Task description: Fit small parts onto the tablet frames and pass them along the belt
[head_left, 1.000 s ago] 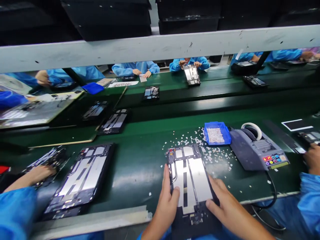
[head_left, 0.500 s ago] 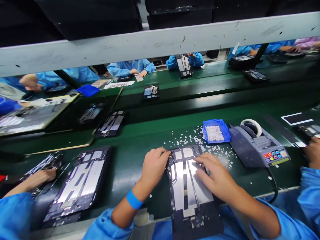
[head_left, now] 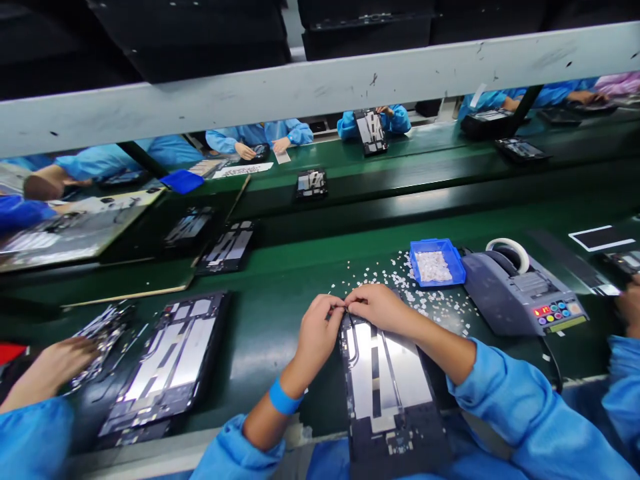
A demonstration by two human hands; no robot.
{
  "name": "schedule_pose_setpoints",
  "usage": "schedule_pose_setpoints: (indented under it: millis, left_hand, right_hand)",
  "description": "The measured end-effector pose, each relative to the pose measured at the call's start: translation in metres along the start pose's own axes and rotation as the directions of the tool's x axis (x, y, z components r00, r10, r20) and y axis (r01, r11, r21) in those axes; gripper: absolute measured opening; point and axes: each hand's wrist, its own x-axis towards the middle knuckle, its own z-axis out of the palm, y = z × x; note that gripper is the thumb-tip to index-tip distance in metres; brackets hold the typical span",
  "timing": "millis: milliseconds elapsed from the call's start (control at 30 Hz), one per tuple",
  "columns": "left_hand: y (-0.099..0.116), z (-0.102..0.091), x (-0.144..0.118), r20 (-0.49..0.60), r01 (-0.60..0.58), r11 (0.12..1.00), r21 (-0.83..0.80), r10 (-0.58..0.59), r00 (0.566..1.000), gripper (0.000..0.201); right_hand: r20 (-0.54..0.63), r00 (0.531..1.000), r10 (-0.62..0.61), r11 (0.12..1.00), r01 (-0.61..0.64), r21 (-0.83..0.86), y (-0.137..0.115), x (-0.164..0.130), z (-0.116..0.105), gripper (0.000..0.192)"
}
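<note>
Both hands' fingers (head_left: 336, 308) pinched, touching tablet frame (head_left: 385, 380)

Green belt (head_left: 280, 327) — tablet frames (head_left: 383, 380), blue tray (head_left: 434, 263), tape dispenser (head_left: 520, 293), scattered white bits (head_left: 395, 277).

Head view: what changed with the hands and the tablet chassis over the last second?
Both hands moved from the chassis's near end to its far edge: left hand and right hand now meet fingertip to fingertip at its top-left corner. The tablet chassis, blue bin and tape dispenser stayed put.
</note>
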Motion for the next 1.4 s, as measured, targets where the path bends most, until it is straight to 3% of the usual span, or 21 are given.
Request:
schedule_pose_setpoints:
  millis: [167,300,433,600,733,967,1100,1200,1267,1333,1400]
  left_hand:
    - [0.01,0.004,-0.006,0.026,0.26,0.945,-0.196,-0.26,0.965,0.018]
    - [0.018,0.0,-0.013,0.089,0.384,0.843,-0.375,-0.38,0.921,0.028]
    - [0.019,0.0,-0.011,0.14,0.449,0.743,-0.496,-0.442,0.886,0.024]
    - [0.017,0.001,-0.008,0.103,0.428,0.776,-0.464,-0.432,0.896,0.019]
    - [0.019,-0.001,-0.011,0.048,0.382,0.843,-0.379,-0.394,0.918,0.019]
    - [0.024,-0.003,-0.023,-0.024,0.277,0.946,-0.171,-0.285,0.958,0.015]
    - [0.024,-0.003,-0.022,0.02,0.29,0.942,-0.167,-0.291,0.957,0.016]
    - [0.023,-0.002,-0.018,0.06,0.345,0.913,-0.219,-0.341,0.938,0.015]
    - [0.021,-0.001,-0.015,0.084,0.385,0.874,-0.296,-0.378,0.922,0.016]
    - [0.018,0.0,-0.012,0.105,0.411,0.824,-0.39,-0.403,0.909,0.016]
    - [0.015,0.001,-0.01,0.122,0.424,0.778,-0.463,-0.418,0.9,0.016]
  right_hand:
    - [-0.119,0.992,0.05,0.999,-0.051,-0.006,-0.003,-0.01,0.004,0.008]
    - [-0.198,0.98,0.01,0.998,-0.022,-0.055,-0.007,-0.015,0.011,0.011]
    - [-0.23,0.972,-0.047,0.991,0.017,-0.133,-0.005,-0.019,0.018,0.01]
    - [-0.256,0.961,-0.103,0.941,0.01,-0.34,-0.004,-0.029,0.021,0.006]
    - [-0.239,0.953,-0.188,0.887,0.06,-0.458,-0.005,-0.036,0.023,0.019]
    - [-0.207,0.973,-0.1,0.921,0.012,-0.389,-0.008,-0.032,0.022,0.013]
    - [-0.241,0.971,-0.009,0.943,-0.071,-0.325,-0.013,-0.028,0.019,0.016]
    - [-0.272,0.962,-0.026,0.937,-0.071,-0.342,-0.009,-0.03,0.004,0.018]
    - [-0.326,0.945,-0.032,0.9,-0.115,-0.42,0.003,-0.036,-0.021,0.017]
    - [-0.441,0.896,0.039,0.8,-0.293,-0.523,0.02,-0.043,-0.056,0.015]
    - [-0.566,0.81,0.156,0.621,-0.526,-0.581,0.037,-0.051,-0.09,0.018]
